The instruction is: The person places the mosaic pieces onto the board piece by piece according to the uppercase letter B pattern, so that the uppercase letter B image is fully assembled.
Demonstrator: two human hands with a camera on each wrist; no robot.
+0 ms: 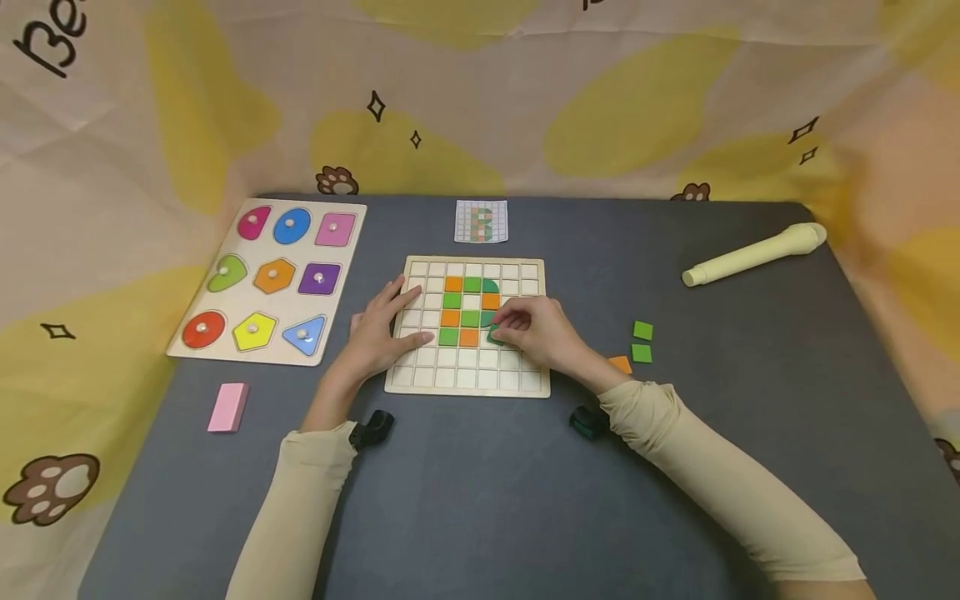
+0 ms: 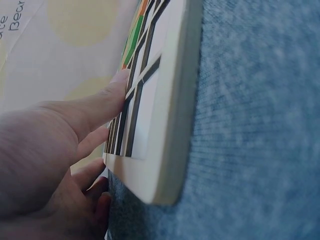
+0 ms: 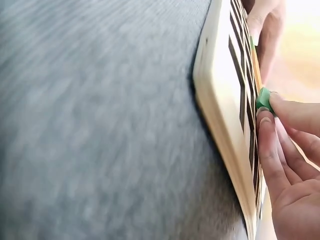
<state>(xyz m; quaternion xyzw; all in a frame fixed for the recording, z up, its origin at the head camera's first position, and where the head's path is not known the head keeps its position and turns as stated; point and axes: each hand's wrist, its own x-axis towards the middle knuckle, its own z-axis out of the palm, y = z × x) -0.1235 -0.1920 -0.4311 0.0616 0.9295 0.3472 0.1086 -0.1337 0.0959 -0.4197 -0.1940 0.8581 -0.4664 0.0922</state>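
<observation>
A square wooden grid board lies on the dark table, with orange, light green and dark green tiles in its middle cells. The right hand pinches a dark green piece between thumb and fingers, at the cell right of the lowest orange tile. The left hand rests on the board's left side, fingers spread and thumb on the white cells; in the left wrist view, the left hand touches the board's edge. Above the board lies a small pattern card.
A shape puzzle board lies at the left, with a pink block below it. Two light green tiles and an orange tile lie right of the grid board. A pale yellow microphone-shaped object is at the back right.
</observation>
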